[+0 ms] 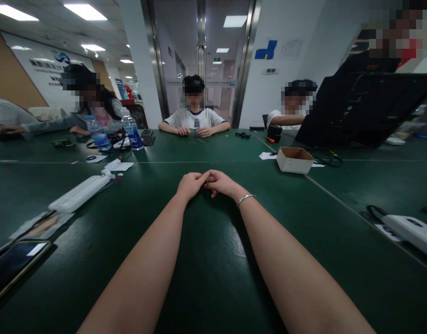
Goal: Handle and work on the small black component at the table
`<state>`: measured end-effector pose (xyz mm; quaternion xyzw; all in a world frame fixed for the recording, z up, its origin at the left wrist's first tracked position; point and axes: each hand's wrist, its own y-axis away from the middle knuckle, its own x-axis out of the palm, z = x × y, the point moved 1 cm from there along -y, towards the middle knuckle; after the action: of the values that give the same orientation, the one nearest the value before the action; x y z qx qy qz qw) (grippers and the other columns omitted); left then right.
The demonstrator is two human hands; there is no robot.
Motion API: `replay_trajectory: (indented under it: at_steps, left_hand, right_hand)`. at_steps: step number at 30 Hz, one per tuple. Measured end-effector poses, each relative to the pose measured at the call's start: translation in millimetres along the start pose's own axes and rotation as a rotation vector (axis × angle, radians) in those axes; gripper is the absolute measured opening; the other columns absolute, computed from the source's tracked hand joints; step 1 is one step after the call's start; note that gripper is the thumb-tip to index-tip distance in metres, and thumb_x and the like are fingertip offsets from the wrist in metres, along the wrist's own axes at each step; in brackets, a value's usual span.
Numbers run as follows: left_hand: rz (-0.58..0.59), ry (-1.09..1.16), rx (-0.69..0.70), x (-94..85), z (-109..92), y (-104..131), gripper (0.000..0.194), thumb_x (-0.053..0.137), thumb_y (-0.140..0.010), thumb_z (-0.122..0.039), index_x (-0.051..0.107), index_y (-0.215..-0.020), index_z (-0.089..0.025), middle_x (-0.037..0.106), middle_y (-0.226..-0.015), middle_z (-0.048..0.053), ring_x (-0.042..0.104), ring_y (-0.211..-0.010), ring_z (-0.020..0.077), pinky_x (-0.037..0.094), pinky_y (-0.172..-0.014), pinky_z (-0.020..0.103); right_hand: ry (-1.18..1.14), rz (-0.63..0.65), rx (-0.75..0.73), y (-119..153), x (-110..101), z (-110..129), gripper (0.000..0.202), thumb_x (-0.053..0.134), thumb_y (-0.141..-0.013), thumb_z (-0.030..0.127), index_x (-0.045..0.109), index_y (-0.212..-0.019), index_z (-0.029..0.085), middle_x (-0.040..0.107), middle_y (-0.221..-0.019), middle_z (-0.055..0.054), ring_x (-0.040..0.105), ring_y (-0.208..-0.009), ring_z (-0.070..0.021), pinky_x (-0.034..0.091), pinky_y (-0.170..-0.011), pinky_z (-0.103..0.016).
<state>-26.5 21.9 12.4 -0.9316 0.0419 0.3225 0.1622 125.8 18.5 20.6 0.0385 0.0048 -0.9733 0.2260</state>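
The left grip (pixel 191 184) and right grip (pixel 223 183) are touched together (whether anything is pinched cannot be told); the open box (pixel 294 163) is seen far right, nearer the right grip.

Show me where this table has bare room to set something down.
Bare table lies between the left hand and the white packet, between the right hand and the box, and between the right forearm and the white device. It is crowded around the bottles and papers, and from the box back to the monitor.
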Motion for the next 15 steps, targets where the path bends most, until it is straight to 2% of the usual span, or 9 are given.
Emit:
replay_trajectory:
  at_steps: [3, 6, 8, 10, 13, 15]
  left_hand:
    - [0.073, 0.054, 0.013, 0.7, 6, -3, 0.057, 0.048, -0.079, -0.069, 0.061, -0.060, -0.017, 0.052, -0.054, -0.001, 0.047, -0.055, 0.0144, 0.028, -0.052, 0.027]
    - [0.163, 0.208, 0.027, 1.8, 10, -6, 0.061, 0.050, -0.074, -0.075, 0.056, -0.055, -0.017, 0.048, -0.052, -0.001, 0.045, -0.054, 0.0134, 0.031, -0.054, 0.026]
    - [0.172, 0.345, 0.013, -0.2, 9, -8, 0.068, 0.041, -0.075, -0.080, 0.047, -0.049, -0.018, 0.043, -0.048, -0.001, 0.043, -0.052, 0.0130, 0.034, -0.055, 0.026]
    - [0.123, 0.455, -0.018, -4.2, 8, -8, 0.072, 0.027, -0.078, -0.082, 0.041, -0.045, -0.019, 0.041, -0.047, 0.000, 0.042, -0.051, 0.0126, 0.036, -0.056, 0.027]
    - [0.056, 0.521, -0.067, -8.9, 9, -8, 0.071, 0.022, -0.081, -0.078, 0.040, -0.046, -0.019, 0.047, -0.052, 0.002, 0.041, -0.051, 0.0123, 0.036, -0.055, 0.027]
    - [0.060, 0.523, -0.080, -8.7, 11, -8, 0.068, 0.026, -0.082, -0.076, 0.043, -0.048, -0.019, 0.050, -0.055, 0.003, 0.043, -0.053, 0.0129, 0.037, -0.056, 0.027]
  right_hand:
    - [-0.010, -0.060, 0.043, 2, 5, 2, 0.025, 0.067, -0.080, 0.003, 0.049, -0.088, 0.017, 0.064, -0.067, 0.002, 0.062, -0.046, -0.0101, 0.057, -0.044, -0.019]
    - [-0.028, -0.102, 0.066, 6, 14, 4, 0.026, 0.070, -0.084, 0.011, 0.045, -0.087, 0.018, 0.066, -0.069, 0.000, 0.066, -0.049, -0.0124, 0.057, -0.044, -0.018]
    - [-0.035, -0.121, 0.062, 9, 23, 4, 0.030, 0.073, -0.083, 0.014, 0.043, -0.086, 0.019, 0.065, -0.069, 0.001, 0.066, -0.047, -0.0123, 0.056, -0.041, -0.017]
    - [-0.039, -0.120, 0.063, 18, 30, 4, 0.032, 0.075, -0.082, 0.017, 0.043, -0.086, 0.019, 0.062, -0.066, 0.003, 0.065, -0.045, -0.0121, 0.055, -0.040, -0.017]
    - [-0.041, -0.073, 0.065, 51, 29, 5, 0.038, 0.080, -0.076, 0.026, 0.045, -0.088, 0.019, 0.062, -0.069, 0.003, 0.066, -0.049, -0.0136, 0.057, -0.043, -0.020]
    - [-0.035, -0.041, 0.077, 91, 17, 7, 0.043, 0.083, -0.072, 0.034, 0.047, -0.090, 0.018, 0.065, -0.081, -0.002, 0.068, -0.054, -0.0145, 0.058, -0.047, -0.022]
